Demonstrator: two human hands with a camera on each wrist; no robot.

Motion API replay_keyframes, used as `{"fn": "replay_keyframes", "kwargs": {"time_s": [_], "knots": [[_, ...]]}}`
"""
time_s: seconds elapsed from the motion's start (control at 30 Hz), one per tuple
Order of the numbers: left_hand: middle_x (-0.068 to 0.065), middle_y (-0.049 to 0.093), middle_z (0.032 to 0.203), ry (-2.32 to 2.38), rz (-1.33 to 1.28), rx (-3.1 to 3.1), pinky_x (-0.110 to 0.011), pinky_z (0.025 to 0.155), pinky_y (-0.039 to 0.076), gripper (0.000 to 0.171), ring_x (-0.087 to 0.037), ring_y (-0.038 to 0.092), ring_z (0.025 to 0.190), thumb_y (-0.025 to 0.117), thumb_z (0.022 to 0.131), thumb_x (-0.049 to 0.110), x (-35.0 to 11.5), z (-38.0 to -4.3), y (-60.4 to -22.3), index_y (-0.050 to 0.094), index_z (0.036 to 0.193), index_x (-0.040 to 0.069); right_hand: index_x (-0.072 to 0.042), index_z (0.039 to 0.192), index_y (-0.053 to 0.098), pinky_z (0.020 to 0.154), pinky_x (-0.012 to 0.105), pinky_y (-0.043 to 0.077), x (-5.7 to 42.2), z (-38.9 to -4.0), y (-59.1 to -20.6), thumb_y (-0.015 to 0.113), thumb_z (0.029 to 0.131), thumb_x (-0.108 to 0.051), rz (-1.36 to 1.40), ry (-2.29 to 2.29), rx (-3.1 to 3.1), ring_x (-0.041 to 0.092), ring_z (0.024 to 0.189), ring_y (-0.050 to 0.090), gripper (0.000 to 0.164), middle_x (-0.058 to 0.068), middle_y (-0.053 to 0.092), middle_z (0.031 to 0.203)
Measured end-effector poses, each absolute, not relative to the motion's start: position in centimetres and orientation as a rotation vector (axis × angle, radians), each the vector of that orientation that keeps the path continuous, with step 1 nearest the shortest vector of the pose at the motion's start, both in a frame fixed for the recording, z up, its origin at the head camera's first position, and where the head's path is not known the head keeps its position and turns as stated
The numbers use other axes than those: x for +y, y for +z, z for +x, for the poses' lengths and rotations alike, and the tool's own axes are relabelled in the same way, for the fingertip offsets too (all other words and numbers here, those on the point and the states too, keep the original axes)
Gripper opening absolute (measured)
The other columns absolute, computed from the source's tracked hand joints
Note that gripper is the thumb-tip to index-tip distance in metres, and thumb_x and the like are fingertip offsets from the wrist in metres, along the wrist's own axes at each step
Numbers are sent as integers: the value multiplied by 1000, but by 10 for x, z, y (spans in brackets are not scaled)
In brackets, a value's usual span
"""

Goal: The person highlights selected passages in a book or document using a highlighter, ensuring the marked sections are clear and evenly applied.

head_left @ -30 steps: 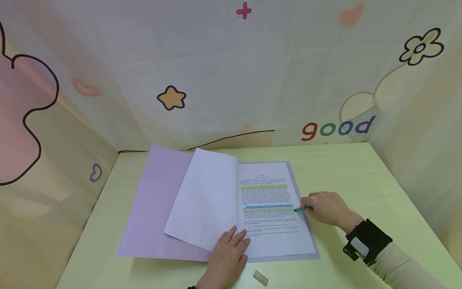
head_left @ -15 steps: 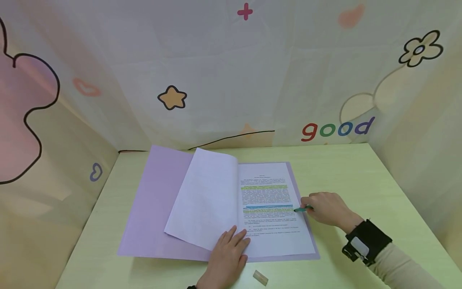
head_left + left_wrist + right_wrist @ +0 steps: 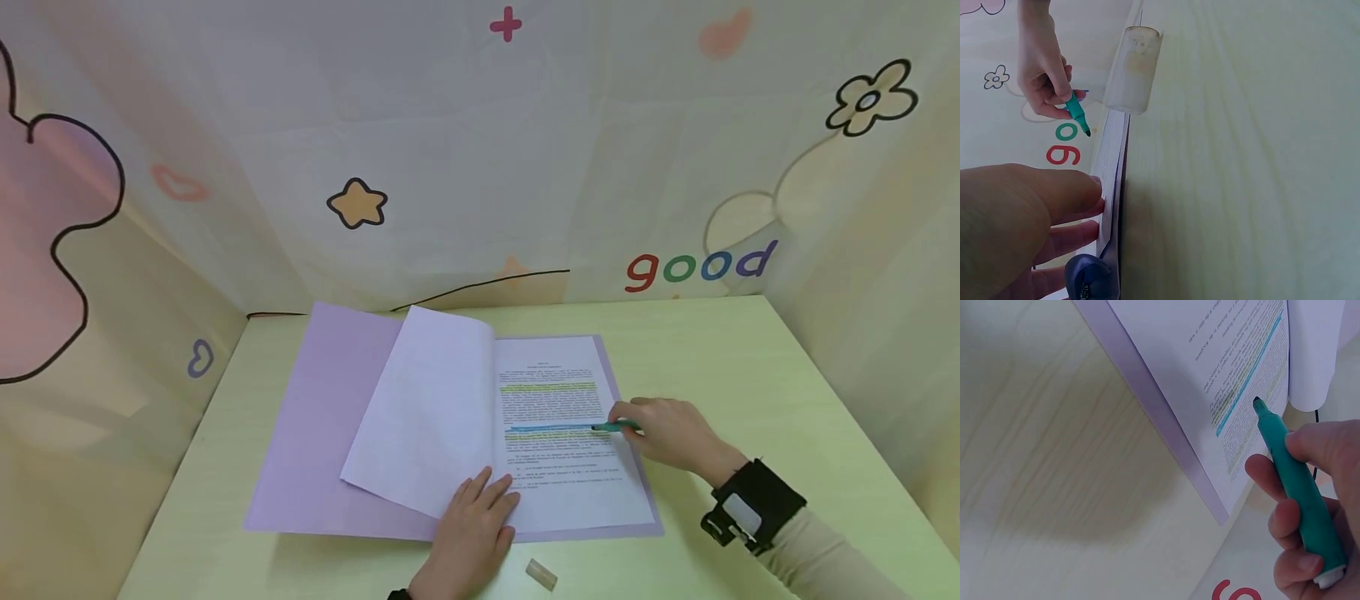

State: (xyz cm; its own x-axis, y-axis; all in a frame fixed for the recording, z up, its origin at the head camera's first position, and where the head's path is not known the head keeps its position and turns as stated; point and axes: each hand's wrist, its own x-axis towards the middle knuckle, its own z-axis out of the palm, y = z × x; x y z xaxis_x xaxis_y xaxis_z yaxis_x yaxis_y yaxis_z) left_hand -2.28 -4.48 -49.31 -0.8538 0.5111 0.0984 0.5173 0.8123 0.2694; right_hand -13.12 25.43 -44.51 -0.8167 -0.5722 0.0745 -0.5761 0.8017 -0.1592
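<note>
In my right hand (image 3: 675, 429) I hold a teal highlighter (image 3: 1302, 487), thumb and fingers wrapped round its barrel. Its dark tip points at the printed page (image 3: 570, 508), near the right end of a blue highlighted line (image 3: 551, 427); the left wrist view shows the tip raised above the paper. The page lies in an open purple folder (image 3: 322, 467). My left hand (image 3: 472, 525) rests with extended fingers on the sheets at the folder's lower middle. A small translucent cylinder, like a cap (image 3: 542, 575), lies on the table right of that hand.
A turned-over white sheet (image 3: 427, 400) covers part of the folder's left side. Yellow-green highlighting (image 3: 547, 387) marks other lines. The pale table (image 3: 720, 350) meets a patterned curtain (image 3: 450, 125) at the back. A dark blue rounded piece (image 3: 1088, 275) sits by the folder's edge.
My right hand has moved slightly left and up with the highlighter, from the page's right margin to over the blue line's end. The left hand has stayed in place.
</note>
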Motion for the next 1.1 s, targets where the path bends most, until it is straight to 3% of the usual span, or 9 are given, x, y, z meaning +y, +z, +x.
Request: {"fn": "replay_keyframes", "kwargs": {"time_s": [0.5,1.1], "knots": [[-4,50,130,-458,-814,-2939,-48,100,33,35,-28,34,126,59,84,26,-43,-18,-489,59,117,14,-20,95,64,38,20,19,246,-126,-453,67,77,-16,902,390,-2867,2,47,34,18,2,66,88],[-6,55,123,-483,-763,-2766,-44,96,39,35,-28,44,117,65,79,27,-56,-6,-471,61,111,14,-21,98,64,38,20,24,250,-126,-440,66,79,-16,872,454,-2805,1,49,34,20,-1,65,89]]}}
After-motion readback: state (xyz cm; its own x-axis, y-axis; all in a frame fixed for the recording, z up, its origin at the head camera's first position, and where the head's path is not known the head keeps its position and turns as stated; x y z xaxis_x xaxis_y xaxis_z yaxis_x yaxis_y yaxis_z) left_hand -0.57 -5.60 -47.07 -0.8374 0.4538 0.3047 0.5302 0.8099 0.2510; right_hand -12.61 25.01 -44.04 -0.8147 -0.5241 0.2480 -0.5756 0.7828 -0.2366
